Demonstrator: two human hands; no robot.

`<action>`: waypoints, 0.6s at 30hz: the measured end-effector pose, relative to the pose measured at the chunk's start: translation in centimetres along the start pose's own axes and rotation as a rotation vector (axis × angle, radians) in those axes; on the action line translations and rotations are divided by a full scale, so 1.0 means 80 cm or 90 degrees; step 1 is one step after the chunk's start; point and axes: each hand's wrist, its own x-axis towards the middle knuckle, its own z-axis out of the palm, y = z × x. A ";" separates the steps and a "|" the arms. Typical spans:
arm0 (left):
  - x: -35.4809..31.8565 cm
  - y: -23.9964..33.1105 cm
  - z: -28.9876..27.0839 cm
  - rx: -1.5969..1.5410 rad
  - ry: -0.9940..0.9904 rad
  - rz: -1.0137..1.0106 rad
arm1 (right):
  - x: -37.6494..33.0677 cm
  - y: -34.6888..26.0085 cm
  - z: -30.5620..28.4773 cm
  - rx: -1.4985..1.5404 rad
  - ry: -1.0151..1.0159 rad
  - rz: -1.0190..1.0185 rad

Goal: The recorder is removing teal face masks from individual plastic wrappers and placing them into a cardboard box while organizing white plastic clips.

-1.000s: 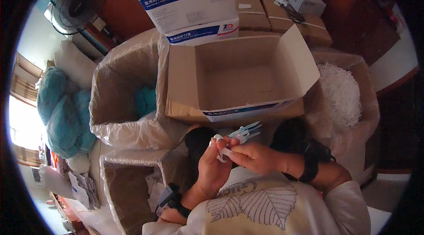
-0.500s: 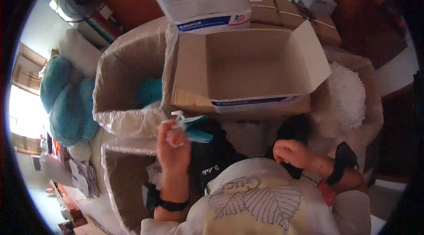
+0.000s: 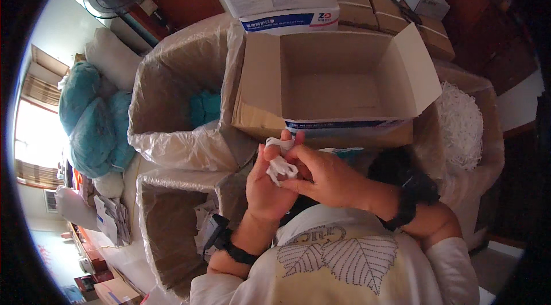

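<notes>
a: what is held by the two hands?

b: a small white bundle [image 3: 281, 166], like thin folded elastic or cloth strips, is held between them. the left hand [image 3: 268, 187] is closed around its lower part from behind, and the fingers of the right hand [image 3: 327, 176] are narrowed into a pinch on its front. one white loop is seen over the raised fingertips [image 3: 285, 140].

a: why is it kept so close to the chest?

b: probably so that the small piece can be seen well and worked with the fingertips. it is held just in front of the open cardboard box [image 3: 338, 84], near its front edge, not inside it.

a: and the box, why is it turned this way?

b: its flaps are spread open toward the person, so the inside can be reached easily. it looks bare inside.

a: what is placed around?

b: a bin lined with clear plastic [image 3: 172, 98] is at the left, with teal cloth pieces [image 3: 205, 108] in it. another lined bin [image 3: 166, 219] is below it. a bag of white shredded material [image 3: 462, 124] is at the right. it seems that different materials are kept apart in this way.
</notes>
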 end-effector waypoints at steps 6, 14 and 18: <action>0.000 -0.009 0.006 0.159 0.044 -0.039 | 0.000 0.024 0.006 0.091 0.018 -0.053; -0.003 -0.012 -0.016 0.128 0.020 0.018 | -0.002 0.039 -0.007 0.349 -0.232 0.272; -0.006 -0.017 -0.010 0.276 0.095 -0.014 | 0.000 0.040 -0.004 0.298 -0.171 0.139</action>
